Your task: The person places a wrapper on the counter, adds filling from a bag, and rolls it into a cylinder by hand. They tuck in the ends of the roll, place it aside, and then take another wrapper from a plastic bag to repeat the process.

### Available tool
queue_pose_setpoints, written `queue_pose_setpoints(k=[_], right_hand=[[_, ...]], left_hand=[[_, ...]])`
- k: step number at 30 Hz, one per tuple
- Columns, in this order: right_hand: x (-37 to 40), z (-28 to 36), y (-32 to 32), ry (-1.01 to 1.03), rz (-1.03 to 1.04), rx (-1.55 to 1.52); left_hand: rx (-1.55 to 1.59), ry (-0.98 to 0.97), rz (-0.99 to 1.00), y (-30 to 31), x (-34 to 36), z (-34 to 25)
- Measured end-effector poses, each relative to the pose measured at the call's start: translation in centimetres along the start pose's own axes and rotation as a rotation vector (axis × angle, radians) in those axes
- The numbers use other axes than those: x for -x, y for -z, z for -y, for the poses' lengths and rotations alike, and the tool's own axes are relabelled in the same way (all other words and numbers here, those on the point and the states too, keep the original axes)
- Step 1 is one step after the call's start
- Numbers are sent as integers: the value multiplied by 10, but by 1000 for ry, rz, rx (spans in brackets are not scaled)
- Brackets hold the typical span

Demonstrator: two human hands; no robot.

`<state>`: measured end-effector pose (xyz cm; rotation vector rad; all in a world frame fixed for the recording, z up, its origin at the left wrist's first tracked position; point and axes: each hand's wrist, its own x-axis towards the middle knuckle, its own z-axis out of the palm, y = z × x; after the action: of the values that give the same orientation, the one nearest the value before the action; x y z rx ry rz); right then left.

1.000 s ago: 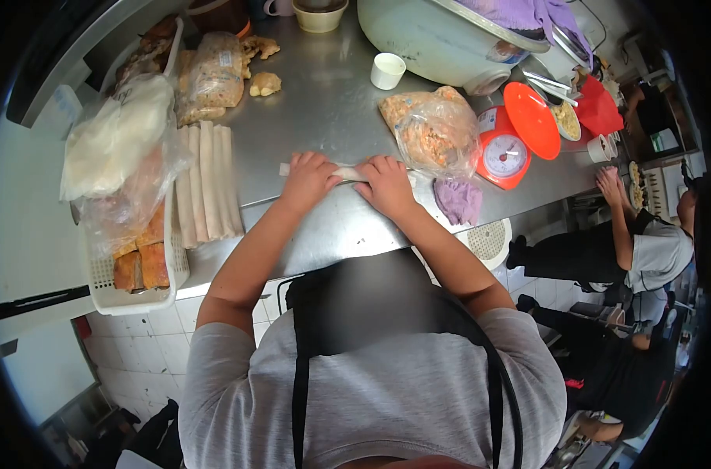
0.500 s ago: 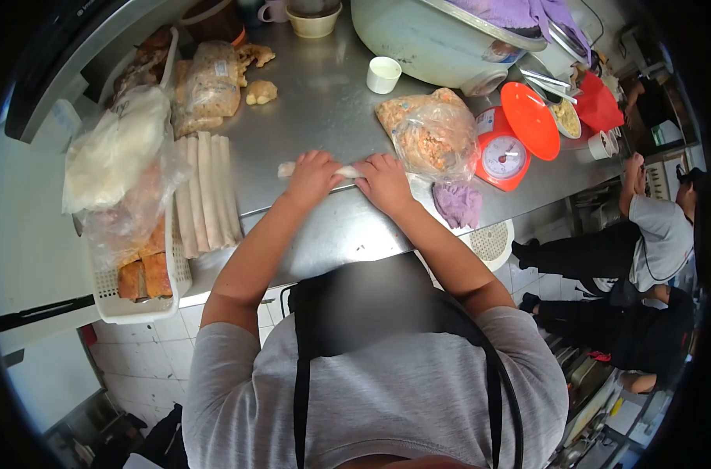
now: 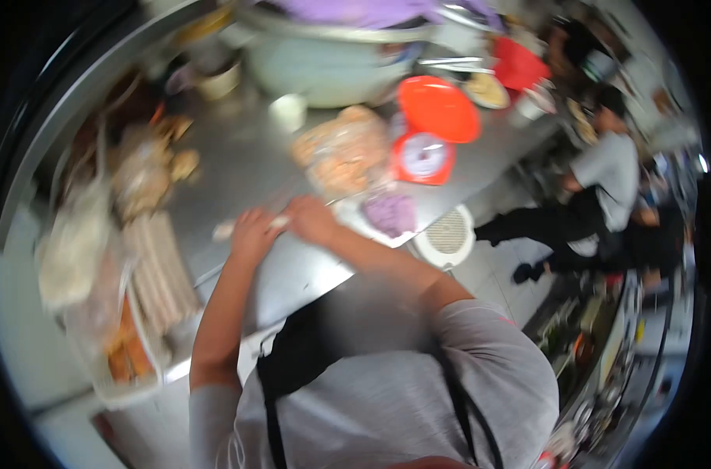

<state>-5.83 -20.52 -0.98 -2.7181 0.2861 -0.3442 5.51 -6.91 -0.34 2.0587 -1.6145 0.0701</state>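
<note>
A thin pale roll lies on the steel table near its front edge. My left hand is curled over the middle of it, and one end sticks out to the left. At the roll's other end, my right hand presses down with its fingers close to my left hand. Motion blur softens the fingers. Several longer pale rolls lie side by side to the left. Just beyond my right hand sits a clear plastic bag of orange-flecked filling.
A red scale, a red tray and a purple cloth are at the right. Behind stand a white cup and a large basin. A white basket is at left. Two people stand far right.
The view has swung, so the table and its objects appear shifted left and tilted. Both hands remain on the roll, now closer together. A person at the right has changed posture.
</note>
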Motion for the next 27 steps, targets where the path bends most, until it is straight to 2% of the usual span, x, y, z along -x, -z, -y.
queue_pose_setpoints(k=[1,2,7,10,13,15,17,18,19,20,22,25,27], right_hand=[[7,3,2,-11,-2,12],[16,9,7,5,-21,34],[54,25,18,55,-72,12],[69,24,23,97,-37,-25],[81,13,40,47,-24,38],[77,-6,42,-11,118,148],[65,-28,47,-14,273,29],[54,-30,63,-122,419,-123],[40,-26,89,-97,463,-211],[30,-47,81,37,338,-311],[16,-29,122,0,110,-514],[-9,10,168,-104,1,-743],[-18,31,180,-16,-44,-861]], left_hand=[[21,-11,29,-7,6,4],[53,-51,-76,-2,9,-6],[38,9,22,11,32,-36],[54,-12,10,15,41,-50],[97,11,94,19,37,-50],[101,68,190,22,34,-45],[128,134,290,23,28,-40],[168,150,317,24,23,-37],[233,201,350,29,17,-36],[299,244,374,35,10,-36],[671,505,410,54,-2,-43],[1163,447,189,65,-16,-62],[1190,367,193,72,-34,-73]])
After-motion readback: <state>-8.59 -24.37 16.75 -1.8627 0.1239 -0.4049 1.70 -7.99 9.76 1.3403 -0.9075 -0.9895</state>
